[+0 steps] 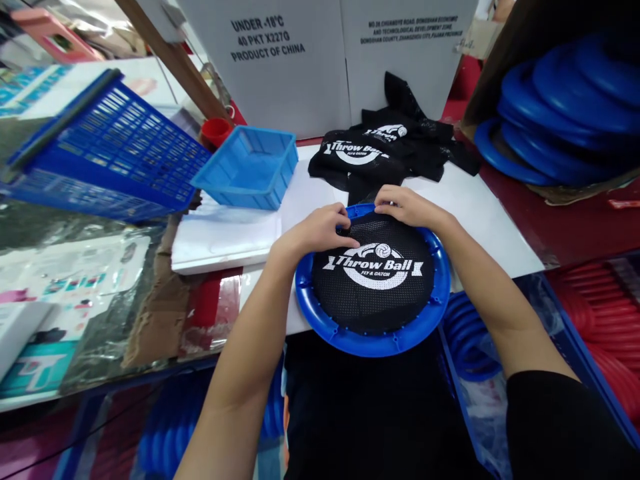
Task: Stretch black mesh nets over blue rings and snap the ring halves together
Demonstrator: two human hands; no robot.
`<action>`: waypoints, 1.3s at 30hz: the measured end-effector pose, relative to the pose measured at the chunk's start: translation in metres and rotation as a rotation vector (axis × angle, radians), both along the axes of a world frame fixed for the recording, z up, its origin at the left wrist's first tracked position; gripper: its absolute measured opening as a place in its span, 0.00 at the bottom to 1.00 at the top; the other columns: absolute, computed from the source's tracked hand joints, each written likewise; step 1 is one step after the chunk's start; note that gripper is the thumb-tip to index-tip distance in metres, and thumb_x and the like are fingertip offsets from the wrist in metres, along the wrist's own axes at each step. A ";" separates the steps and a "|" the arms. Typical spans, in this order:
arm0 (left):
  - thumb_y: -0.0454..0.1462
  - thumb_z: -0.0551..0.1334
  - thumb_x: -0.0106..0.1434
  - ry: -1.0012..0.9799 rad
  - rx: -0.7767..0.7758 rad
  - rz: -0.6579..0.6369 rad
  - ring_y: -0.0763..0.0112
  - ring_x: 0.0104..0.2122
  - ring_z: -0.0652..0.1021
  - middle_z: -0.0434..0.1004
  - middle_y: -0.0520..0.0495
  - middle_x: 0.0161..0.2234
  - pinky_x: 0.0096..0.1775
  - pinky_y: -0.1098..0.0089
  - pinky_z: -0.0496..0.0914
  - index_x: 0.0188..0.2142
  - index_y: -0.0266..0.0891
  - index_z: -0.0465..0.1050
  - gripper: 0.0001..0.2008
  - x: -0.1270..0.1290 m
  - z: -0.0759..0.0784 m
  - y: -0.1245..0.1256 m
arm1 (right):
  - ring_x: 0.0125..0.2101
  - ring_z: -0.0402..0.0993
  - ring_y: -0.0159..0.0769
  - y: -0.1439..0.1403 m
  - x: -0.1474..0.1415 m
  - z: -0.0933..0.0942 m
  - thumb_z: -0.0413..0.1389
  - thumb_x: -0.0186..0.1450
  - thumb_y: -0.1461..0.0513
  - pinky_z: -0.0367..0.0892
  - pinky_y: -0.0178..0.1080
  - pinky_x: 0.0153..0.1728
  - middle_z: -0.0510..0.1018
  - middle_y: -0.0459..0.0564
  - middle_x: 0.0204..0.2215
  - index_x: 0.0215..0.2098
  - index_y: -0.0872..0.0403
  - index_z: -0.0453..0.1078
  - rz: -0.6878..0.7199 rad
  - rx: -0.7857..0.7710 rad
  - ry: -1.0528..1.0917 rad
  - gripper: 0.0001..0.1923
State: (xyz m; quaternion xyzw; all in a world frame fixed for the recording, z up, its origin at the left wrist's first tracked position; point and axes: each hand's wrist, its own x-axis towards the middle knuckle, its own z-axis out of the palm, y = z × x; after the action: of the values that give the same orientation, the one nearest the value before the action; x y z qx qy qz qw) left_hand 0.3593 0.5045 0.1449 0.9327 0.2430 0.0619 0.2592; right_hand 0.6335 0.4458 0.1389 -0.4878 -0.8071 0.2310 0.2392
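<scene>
Blue ring (370, 343) under black mesh (373, 287), both hands' fingers (345, 230) pinching its far edge.

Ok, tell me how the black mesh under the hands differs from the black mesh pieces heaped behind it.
The mesh under the left hand and right hand is stretched flat and round in a blue ring; the heaped mesh pieces lie loose and crumpled on the white board, in no ring. The stretched mesh shows its logo whole and level; the heap's logos are creased and partly folded over. Both are black mesh printed with a white Throw Ball logo.
</scene>
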 end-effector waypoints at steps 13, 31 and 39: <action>0.44 0.72 0.60 -0.218 -0.298 0.216 0.59 0.40 0.83 0.88 0.44 0.37 0.50 0.58 0.77 0.35 0.42 0.86 0.09 -0.016 0.006 0.014 | 0.41 0.70 0.42 0.005 -0.001 -0.001 0.58 0.71 0.56 0.66 0.45 0.48 0.72 0.50 0.40 0.37 0.50 0.75 -0.026 -0.081 -0.004 0.08; 0.41 0.74 0.60 -0.333 -0.413 0.318 0.58 0.42 0.85 0.89 0.42 0.40 0.51 0.57 0.79 0.44 0.39 0.88 0.14 -0.019 -0.003 0.016 | 0.41 0.71 0.44 0.006 0.004 -0.004 0.59 0.70 0.48 0.68 0.46 0.46 0.77 0.49 0.38 0.38 0.49 0.77 -0.036 -0.204 0.101 0.15; 0.39 0.73 0.59 -0.366 -0.384 0.342 0.60 0.41 0.85 0.88 0.42 0.38 0.49 0.60 0.79 0.42 0.37 0.87 0.12 -0.010 -0.009 0.012 | 0.40 0.71 0.43 0.005 0.006 0.000 0.59 0.69 0.47 0.69 0.45 0.44 0.78 0.50 0.39 0.38 0.49 0.76 -0.024 -0.220 0.108 0.15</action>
State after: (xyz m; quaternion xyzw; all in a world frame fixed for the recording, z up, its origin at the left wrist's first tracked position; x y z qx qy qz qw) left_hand 0.3489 0.5168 0.1359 0.7856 0.3531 0.2247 0.4557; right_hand 0.6391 0.4504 0.1390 -0.5076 -0.7570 0.3413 0.2300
